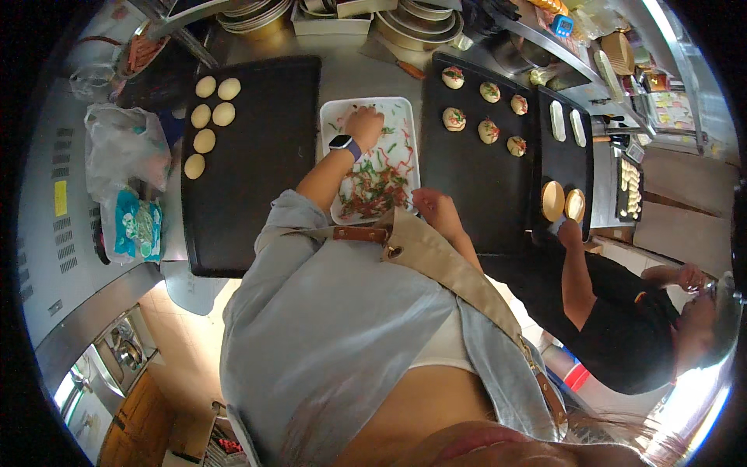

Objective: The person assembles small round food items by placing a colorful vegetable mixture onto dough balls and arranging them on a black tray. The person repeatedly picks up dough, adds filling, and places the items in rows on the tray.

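A white tray (331,124) lies in front of me, strewn with red and green shreds (377,187) heaped thickest at its near end. Inside its far half is my left hand (364,127), a watch on the wrist, fingers curled down; what they pinch is hidden. My right hand (438,212) is closed at the tray's near right edge, bent fingers over the rim. On the left, a dark baking sheet (261,156) holds several plain pale dough rounds (204,140). Several rounds topped with shreds (488,131) sit on the right-hand dark baking sheet (475,198).
A co-worker in black (615,327) stands at the right, one hand by two round pieces (552,201) on a farther sheet. A wood-handled scraper (409,70) lies beyond the tray. Plastic bags (128,152) crowd the far left; round pans (420,27) stand behind.
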Demonstrator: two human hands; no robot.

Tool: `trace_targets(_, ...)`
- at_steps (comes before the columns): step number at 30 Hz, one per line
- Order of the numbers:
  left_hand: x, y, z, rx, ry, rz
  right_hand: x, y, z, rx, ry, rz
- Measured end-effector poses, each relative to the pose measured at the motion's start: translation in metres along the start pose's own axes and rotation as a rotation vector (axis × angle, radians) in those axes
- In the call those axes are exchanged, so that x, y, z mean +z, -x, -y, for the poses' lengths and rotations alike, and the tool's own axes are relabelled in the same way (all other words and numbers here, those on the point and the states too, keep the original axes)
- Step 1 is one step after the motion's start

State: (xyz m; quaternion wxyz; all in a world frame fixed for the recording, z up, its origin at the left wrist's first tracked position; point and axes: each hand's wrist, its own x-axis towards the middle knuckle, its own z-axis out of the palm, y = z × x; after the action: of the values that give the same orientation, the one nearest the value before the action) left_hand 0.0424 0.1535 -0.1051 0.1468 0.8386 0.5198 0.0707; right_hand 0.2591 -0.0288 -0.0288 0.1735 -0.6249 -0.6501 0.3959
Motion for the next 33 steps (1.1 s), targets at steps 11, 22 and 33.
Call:
trace_targets(11, 0.029, 0.128, -0.014, 0.157, 0.219, -0.094, 0.023, 0.022, 0.032, -0.022, 0.015, 0.098)
trace_targets(22, 0.033, 0.017, 0.080, -0.129, -0.038, -0.139, 0.020, 0.044, 0.020, -0.008, -0.016, 0.015)
trace_targets(33, 0.007, 0.148, -0.023, 0.194, 0.239, 0.045, 0.028, 0.065, 0.017, 0.037, -0.031, 0.021)
